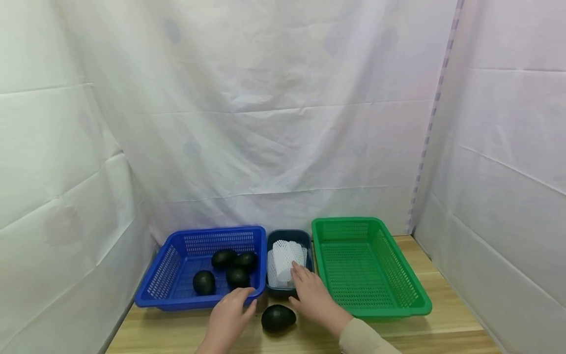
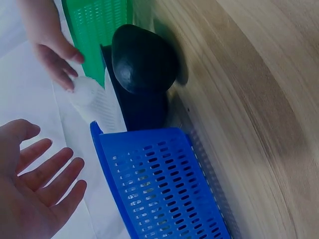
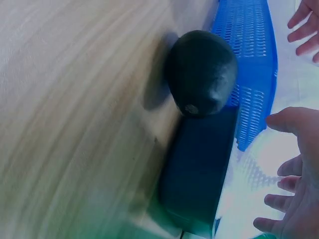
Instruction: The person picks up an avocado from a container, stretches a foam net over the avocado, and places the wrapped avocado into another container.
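Observation:
A dark avocado (image 1: 277, 318) lies on the wooden table between my two hands, in front of a small dark bin (image 1: 279, 293). White foam net sleeves (image 1: 283, 258) are piled inside that bin. My right hand (image 1: 313, 299) reaches over the bin, fingers loosely extended and fingertips right at the sleeves. Near the front right corner of the blue basket (image 1: 177, 303) is my left hand (image 1: 231, 312), its fingers spread and nothing in it; the left wrist view shows its bare palm (image 2: 35, 194). Several more avocados (image 1: 204, 282) sit in the blue basket.
To the right of the bin stands a green basket (image 1: 353, 275) with slotted walls and nothing in it. White cloth (image 1: 274, 147) hangs behind the table and along both sides. Wooden tabletop (image 1: 442, 339) runs along the front.

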`<state>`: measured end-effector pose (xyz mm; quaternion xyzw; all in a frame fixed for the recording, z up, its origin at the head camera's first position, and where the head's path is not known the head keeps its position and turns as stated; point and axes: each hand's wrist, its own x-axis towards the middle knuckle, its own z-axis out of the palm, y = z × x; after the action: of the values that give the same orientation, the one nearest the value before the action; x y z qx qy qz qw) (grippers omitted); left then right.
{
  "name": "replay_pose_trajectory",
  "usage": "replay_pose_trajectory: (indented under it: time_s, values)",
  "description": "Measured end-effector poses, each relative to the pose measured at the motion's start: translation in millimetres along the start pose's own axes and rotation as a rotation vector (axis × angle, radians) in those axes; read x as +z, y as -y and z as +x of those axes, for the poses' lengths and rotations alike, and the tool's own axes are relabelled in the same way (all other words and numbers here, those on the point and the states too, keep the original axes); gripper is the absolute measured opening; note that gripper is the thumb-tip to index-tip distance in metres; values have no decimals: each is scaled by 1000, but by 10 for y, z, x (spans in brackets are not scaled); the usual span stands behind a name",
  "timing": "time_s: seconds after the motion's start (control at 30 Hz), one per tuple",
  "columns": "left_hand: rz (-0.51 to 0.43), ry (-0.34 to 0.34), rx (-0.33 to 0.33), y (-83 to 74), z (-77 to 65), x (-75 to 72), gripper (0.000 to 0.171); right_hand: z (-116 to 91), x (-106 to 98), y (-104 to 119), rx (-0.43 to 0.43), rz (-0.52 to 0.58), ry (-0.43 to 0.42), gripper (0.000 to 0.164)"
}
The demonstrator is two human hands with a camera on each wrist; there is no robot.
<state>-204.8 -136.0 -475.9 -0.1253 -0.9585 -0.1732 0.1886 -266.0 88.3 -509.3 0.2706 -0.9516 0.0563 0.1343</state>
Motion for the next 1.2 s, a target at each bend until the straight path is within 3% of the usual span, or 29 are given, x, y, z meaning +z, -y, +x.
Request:
replay_pose_trajectory:
  time_s: [0.27,0.53,0.93,1.2]
  values:
    - [1,-52,49,-31,-6,29,23,-28,-200,-88,-25,26,-73,67]
    - [-4,-111,118,-45,30,30,28,-68,-477,-93,-154,46,-263,60]
    - [-16,-154,210,-107,36,25,58,-181,-702,27,-284,188,-484,52]
    - [-38,-207,239,-139,53,30,83,-237,-807,90,-299,307,-497,49]
